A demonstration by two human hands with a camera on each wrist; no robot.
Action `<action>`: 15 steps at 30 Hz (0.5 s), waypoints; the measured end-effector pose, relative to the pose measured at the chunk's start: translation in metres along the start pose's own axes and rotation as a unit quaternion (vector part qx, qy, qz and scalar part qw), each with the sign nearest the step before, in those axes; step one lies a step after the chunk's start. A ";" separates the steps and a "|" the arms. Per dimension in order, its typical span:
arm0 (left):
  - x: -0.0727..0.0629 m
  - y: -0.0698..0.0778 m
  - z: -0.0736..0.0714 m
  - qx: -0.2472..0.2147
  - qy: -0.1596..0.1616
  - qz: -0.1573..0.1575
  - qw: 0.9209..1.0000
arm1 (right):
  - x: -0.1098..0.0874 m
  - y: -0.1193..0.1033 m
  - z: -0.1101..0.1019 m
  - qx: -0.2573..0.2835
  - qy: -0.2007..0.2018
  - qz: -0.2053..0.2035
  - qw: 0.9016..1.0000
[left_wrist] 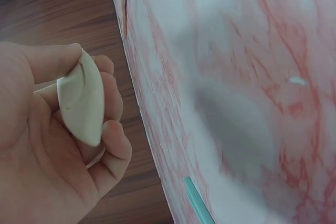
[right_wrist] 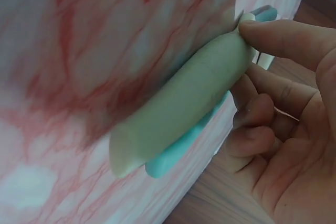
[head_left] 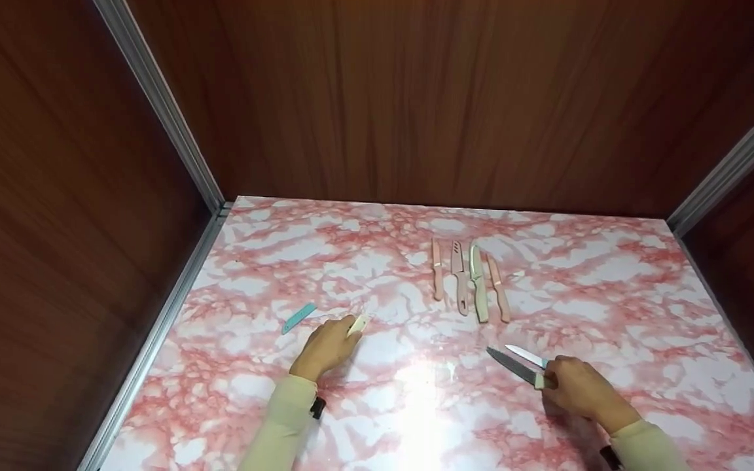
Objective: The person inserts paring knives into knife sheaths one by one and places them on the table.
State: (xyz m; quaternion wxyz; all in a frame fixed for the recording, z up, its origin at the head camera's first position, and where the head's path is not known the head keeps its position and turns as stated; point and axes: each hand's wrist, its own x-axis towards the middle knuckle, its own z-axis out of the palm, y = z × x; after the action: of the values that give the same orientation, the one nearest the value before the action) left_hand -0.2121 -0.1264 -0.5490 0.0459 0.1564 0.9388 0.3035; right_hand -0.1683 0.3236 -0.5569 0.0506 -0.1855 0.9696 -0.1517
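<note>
My left hand holds a cream, flat piece that looks like a knife sheath; its far end pokes out past the fingers in the head view. A teal knife sheath lies on the table just left of that hand. At the right, my right hand pinches a pale green-handled knife near where handle meets blade. Its dark blade points up and left. Close beside it is a teal-handled knife with a bare silver blade, partly hidden by the green handle and hand.
Several knives lie roughly side by side behind the hands: a pink knife, a pinkish one with a holed blade end, a pale green one, and another pink knife. Brown panels enclose the marbled table.
</note>
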 end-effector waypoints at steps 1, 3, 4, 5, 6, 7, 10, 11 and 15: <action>0.000 0.000 0.000 0.000 0.001 0.000 1.000 | 0.000 -0.001 0.000 0.000 0.003 0.000 1.000; 0.000 0.001 0.000 -0.001 0.002 -0.001 1.000 | 0.001 -0.001 0.000 0.001 0.005 -0.002 1.000; 0.000 0.001 0.000 -0.001 0.004 -0.002 1.000 | 0.001 -0.001 0.000 0.001 0.006 -0.005 1.000; 0.000 0.001 0.000 0.000 0.005 -0.002 1.000 | 0.002 -0.002 0.000 0.003 0.005 -0.008 1.000; 0.000 0.001 0.000 0.000 0.007 -0.001 1.000 | 0.003 -0.002 0.000 0.005 0.004 -0.011 1.000; 0.000 0.001 0.000 -0.001 0.007 0.000 1.000 | 0.003 -0.002 -0.001 0.008 0.001 -0.014 1.000; -0.001 0.001 -0.001 -0.007 0.002 0.004 1.000 | 0.006 -0.003 -0.004 0.017 0.000 -0.038 0.999; -0.001 0.002 -0.001 -0.008 0.000 0.006 1.000 | 0.006 -0.004 -0.006 0.018 0.004 -0.047 0.999; -0.001 0.004 -0.002 -0.004 -0.002 0.017 1.000 | 0.011 -0.009 -0.015 0.004 0.056 -0.107 0.993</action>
State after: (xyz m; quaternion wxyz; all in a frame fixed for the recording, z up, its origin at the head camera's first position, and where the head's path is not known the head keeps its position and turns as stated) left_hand -0.2105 -0.1247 -0.5445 0.0432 0.1723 0.9349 0.3073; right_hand -0.1778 0.3153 -0.5404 -0.0193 -0.2790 0.9449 -0.1702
